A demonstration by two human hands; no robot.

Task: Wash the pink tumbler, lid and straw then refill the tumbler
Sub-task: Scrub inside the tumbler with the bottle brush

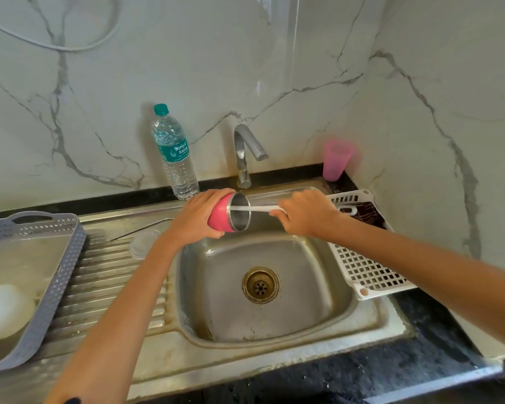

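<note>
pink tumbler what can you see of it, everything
The pink tumbler has a shiny metal rim and inside, no lid on. It is tipped on its side, mouth to the right, over the back of the sink. The left hand grips its body; a white handle held by the right hand reaches into its mouth.

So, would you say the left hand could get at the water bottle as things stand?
Probably not at once: the left hand grips the pink tumbler, so it is full. The way itself looks free: the water bottle stands upright just behind that hand, nothing between.
</note>
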